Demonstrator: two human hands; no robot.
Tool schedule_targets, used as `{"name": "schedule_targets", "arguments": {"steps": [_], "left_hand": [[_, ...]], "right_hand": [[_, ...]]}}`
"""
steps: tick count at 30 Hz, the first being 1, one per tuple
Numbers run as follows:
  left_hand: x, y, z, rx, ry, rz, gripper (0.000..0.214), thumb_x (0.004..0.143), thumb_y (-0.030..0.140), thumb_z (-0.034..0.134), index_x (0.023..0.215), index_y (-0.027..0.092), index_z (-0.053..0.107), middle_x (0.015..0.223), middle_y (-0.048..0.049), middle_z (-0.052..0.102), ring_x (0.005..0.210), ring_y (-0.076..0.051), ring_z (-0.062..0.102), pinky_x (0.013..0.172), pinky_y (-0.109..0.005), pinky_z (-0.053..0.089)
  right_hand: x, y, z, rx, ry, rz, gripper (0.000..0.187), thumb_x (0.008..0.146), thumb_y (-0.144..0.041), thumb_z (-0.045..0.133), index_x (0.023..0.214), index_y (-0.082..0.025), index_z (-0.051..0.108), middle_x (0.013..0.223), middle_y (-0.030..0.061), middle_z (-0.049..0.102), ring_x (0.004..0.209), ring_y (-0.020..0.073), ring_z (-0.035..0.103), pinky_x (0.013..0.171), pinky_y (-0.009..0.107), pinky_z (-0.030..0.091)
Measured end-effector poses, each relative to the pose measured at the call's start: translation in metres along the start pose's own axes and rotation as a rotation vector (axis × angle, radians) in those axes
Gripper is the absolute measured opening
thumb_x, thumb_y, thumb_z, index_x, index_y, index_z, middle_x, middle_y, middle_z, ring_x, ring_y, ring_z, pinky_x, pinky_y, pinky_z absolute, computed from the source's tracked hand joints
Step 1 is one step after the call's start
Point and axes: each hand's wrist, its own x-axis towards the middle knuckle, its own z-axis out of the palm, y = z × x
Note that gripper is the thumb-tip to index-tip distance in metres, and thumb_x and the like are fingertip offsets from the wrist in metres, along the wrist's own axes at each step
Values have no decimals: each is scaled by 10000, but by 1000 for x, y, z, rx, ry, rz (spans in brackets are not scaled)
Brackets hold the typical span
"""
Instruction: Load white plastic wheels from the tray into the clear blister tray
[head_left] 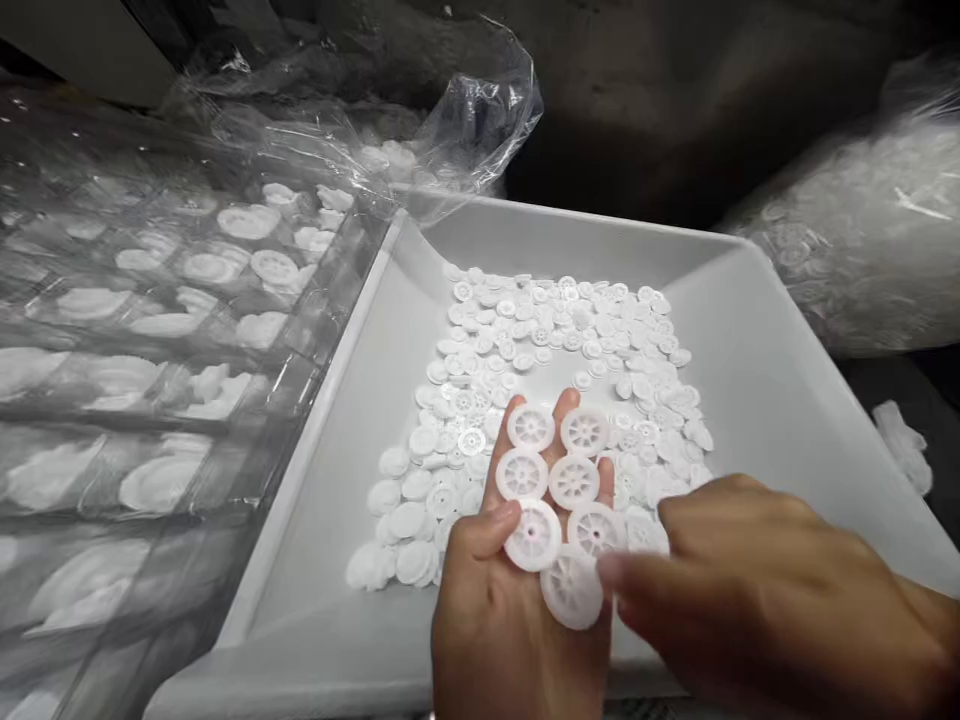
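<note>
My left hand (517,620) lies palm up over the bin, cradling several white spoked plastic wheels (573,482). They are spread in two rough rows over the palm and fingers, and its thumb presses on the edge of one. My right hand (757,590) is at the lower right, smeared by motion. One of its digits reaches the edge of the lowest wheel (571,588) in the palm; whether it grips anything cannot be made out. Beneath both hands is a light grey bin (322,520) with many similar wheels (469,440) scattered over its floor.
On the left stand clear plastic compartment trays (292,385) filled with white parts. A crumpled clear plastic bag (480,120) overhangs the bin's back left corner. At the right is a large clear bag of white pieces (870,230), with a small white item (902,445) below it.
</note>
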Motion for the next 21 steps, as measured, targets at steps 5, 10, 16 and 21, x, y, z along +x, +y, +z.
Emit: {"name": "schedule_targets", "arguments": {"steps": [5, 10, 16, 21], "left_hand": [[1, -2, -1, -53, -16, -22, 668, 871, 207, 500, 1534, 249, 440, 1305, -50, 744, 1285, -252, 649, 1153, -421, 472], [5, -4, -6, -6, -89, 44, 577, 845, 206, 529, 1417, 187, 603, 1317, -101, 734, 1237, -259, 681, 1069, -395, 540], [6, -5, -5, 14, -88, 73, 501, 856, 213, 532, 1335, 203, 680, 1336, -85, 725, 1268, -249, 661, 1089, -408, 513], [7, -5, -2, 4, -36, 59, 530, 832, 209, 529, 1342, 194, 671, 1306, -86, 740, 1265, -247, 663, 1054, -392, 545]], "right_hand": [[12, -11, -7, -141, 6, -138, 244, 1034, -97, 472, 1195, -85, 656, 620, -30, 566, 565, 151, 615, 552, 328, 551], [11, -7, -3, -143, 8, -155, 291, 1032, -88, 440, 1254, -51, 624, 631, -20, 591, 564, 154, 617, 563, 340, 569], [8, -3, -1, -100, 55, -132, 301, 1055, -86, 368, 1202, -66, 630, 594, -22, 554, 551, 141, 605, 557, 322, 548], [7, 0, 2, -67, 76, -140, 323, 1051, -77, 352, 1119, -96, 668, 578, -20, 523, 533, 138, 589, 551, 310, 534]]}}
